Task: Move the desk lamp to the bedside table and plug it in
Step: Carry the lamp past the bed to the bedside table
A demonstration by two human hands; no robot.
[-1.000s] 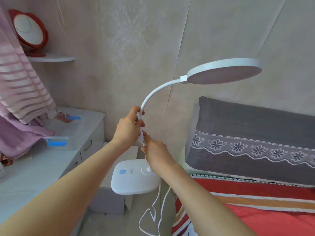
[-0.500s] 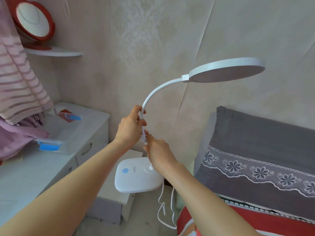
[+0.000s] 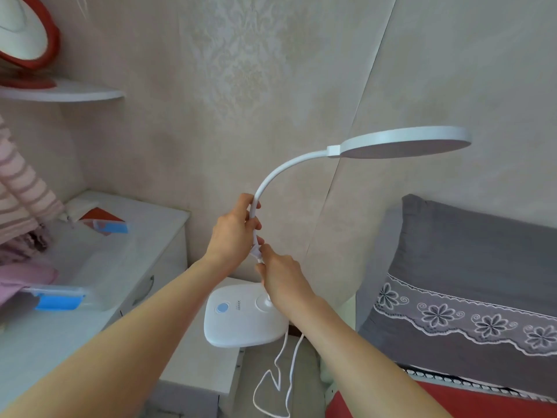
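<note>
Above the low bedside table [image 3: 208,369], between the white desk [image 3: 126,267] and the bed's grey pillow [image 3: 470,267], I hold the desk lamp [image 3: 301,164] in the air with both hands. My left hand [image 3: 233,233] is wrapped shut around the curved neck, thumb and fingers closed on it. My right hand [image 3: 283,279] grips the neck just below, fingers curled tight near the base [image 3: 238,324]. The round head points toward the bed. The white cord [image 3: 280,375] dangles in loops beneath the base, its plug end out of sight.
</note>
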